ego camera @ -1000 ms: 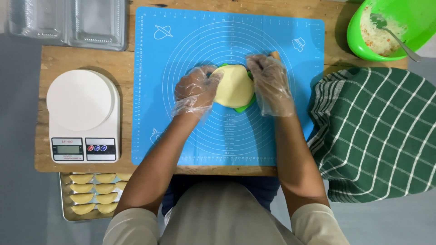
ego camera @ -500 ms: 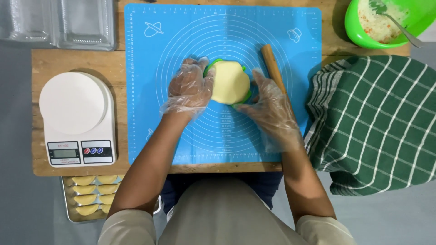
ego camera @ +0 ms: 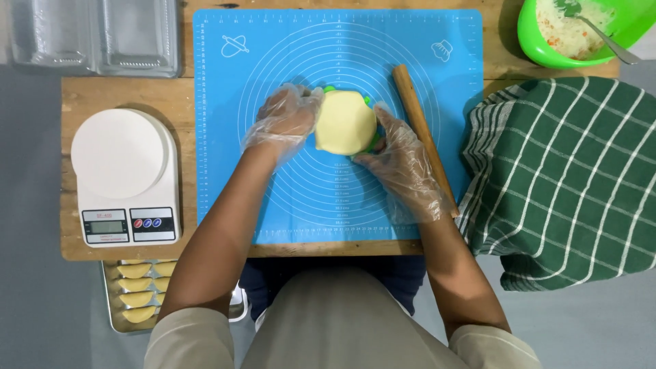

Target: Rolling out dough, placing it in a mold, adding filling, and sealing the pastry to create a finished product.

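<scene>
Hands, left (ego camera: pixel 285 121) and right (ego camera: pixel 403 158), grip pale dough disc (ego camera: pixel 345 122) on green mould (ego camera: pixel 370 142); clear plastic packages (ego camera: pixel 96 35) far-left.

A scale (ego camera: pixel 126 176) is sitting on the bench (ego camera: pixel 184 102) left of the mat (ego camera: pixel 328 205), a rolling pin (ego camera: pixel 424 137) is lying on the mat's right part, and a bowl (ego camera: pixel 540 48) is standing at the far right corner.

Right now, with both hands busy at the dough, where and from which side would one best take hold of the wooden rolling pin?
Grip the rolling pin probably near its far end, coming from above and from the right. It lies flat on the blue mat, slanting toward the person. The right hand covers its near part, while the far end lies bare. The green cloth crowds the lower right side, so fingers fit best higher up.
</scene>
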